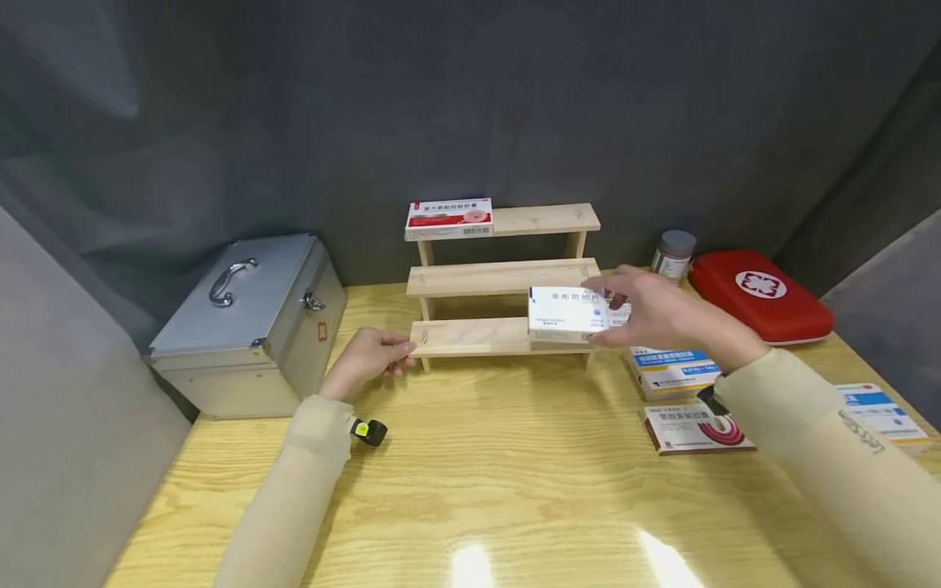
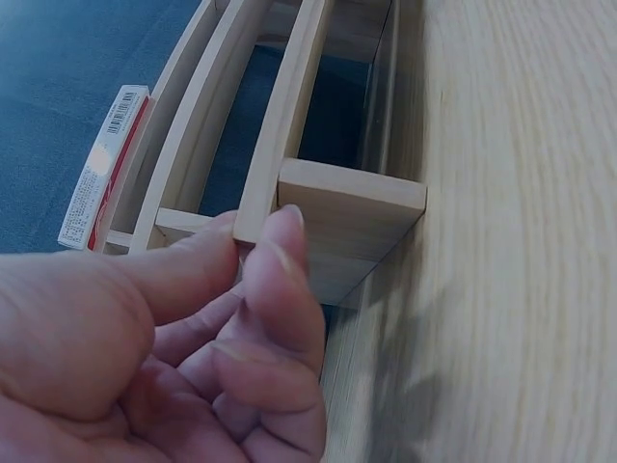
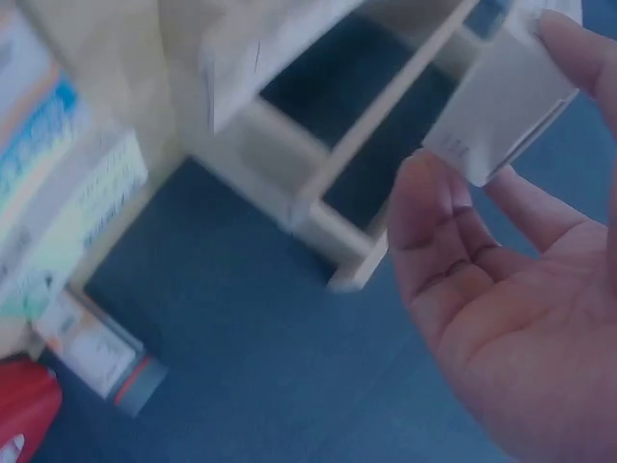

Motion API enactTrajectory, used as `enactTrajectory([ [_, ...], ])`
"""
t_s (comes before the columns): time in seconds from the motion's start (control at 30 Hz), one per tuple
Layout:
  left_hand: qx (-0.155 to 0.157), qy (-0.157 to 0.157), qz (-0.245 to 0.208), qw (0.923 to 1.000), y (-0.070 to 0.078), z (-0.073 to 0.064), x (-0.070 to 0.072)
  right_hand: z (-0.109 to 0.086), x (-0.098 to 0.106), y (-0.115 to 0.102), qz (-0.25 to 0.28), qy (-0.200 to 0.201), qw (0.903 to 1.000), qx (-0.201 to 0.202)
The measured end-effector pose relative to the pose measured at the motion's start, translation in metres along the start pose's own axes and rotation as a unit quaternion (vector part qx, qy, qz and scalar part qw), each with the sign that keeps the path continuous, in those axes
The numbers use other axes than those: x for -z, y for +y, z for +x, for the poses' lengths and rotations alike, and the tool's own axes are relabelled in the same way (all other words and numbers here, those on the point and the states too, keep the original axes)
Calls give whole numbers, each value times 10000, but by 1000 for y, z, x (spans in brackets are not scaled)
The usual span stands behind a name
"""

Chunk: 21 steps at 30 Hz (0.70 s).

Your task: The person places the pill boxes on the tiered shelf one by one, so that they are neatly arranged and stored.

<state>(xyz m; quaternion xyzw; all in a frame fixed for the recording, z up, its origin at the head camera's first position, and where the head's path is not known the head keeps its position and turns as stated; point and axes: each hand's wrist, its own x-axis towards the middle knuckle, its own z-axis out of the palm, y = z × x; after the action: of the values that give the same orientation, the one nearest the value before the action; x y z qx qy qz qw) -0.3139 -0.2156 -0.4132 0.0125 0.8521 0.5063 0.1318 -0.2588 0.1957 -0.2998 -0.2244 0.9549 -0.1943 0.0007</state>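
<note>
A three-tier wooden shelf (image 1: pixel 507 279) stands against the dark backdrop. My left hand (image 1: pixel 372 354) pinches the left end of its lowest board between thumb and forefinger, as the left wrist view shows close up. In my right hand (image 1: pixel 654 309) is a white medicine box (image 1: pixel 566 310) with blue print, gripped at its right end and held in front of the lower boards' right half. The right wrist view shows the fingers (image 3: pixel 424 193) and thumb on the box's end. A red and white medicine box (image 1: pixel 450 219) lies on the top board's left end.
A silver metal case (image 1: pixel 250 318) stands at the left. At the right are a red first-aid case (image 1: pixel 760 294), a grey-lidded bottle (image 1: pixel 673 255), a blue and white box (image 1: pixel 672 371), a maroon-striped box (image 1: pixel 694 428) and another box (image 1: pixel 885 415), partly behind my right sleeve.
</note>
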Motion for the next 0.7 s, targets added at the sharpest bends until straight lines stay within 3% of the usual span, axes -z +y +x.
enactTrajectory([
  [0.17, 4, 1, -47, 10000, -3, 0, 2, 25, 28, 11, -72, 48, 9991, -426],
  [0.33, 66, -35, -120, 9999, 0, 0, 1, 53, 52, 18, -158, -166, 9967, -779],
  [0.7, 182, -40, -205, 9996, 1, -1, 2, 122, 74, 34, 265, -701, 9904, -1158],
])
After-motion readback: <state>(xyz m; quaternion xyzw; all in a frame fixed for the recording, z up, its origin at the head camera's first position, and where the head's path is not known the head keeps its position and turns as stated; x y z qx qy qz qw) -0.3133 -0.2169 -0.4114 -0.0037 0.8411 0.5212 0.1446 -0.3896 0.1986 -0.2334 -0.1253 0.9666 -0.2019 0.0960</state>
